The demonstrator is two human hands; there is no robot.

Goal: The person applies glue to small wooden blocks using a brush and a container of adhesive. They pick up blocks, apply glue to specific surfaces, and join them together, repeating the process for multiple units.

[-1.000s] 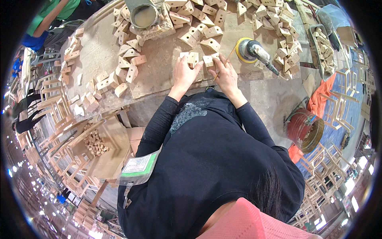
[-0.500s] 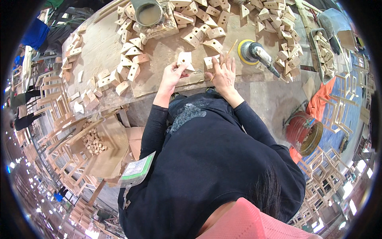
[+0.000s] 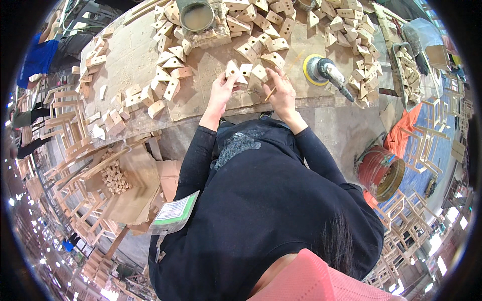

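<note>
At a wood-strewn counter (image 3: 125, 55), you close the fingers of your left hand (image 3: 221, 93) on a drilled wooden block (image 3: 231, 70) near the front edge. The fingers of your right hand (image 3: 282, 93) are clamped on a thin wooden stick (image 3: 271, 94) and reach a pale block (image 3: 259, 73); whether they also grip that block, you cannot tell from this angle. A two-holed block (image 3: 245, 69) stands between your hands. To your right lies a sander with a yellow-rimmed pad (image 3: 315, 69), near a heap of blocks (image 3: 369, 75). Beyond your left hand sits a grey pot (image 3: 184, 6) of cloudy liquid. Below the counter, a cardboard box (image 3: 143, 175) holds small wooden pieces (image 3: 115, 179) on your left; a red bucket (image 3: 370, 165) stands on your right.
</note>
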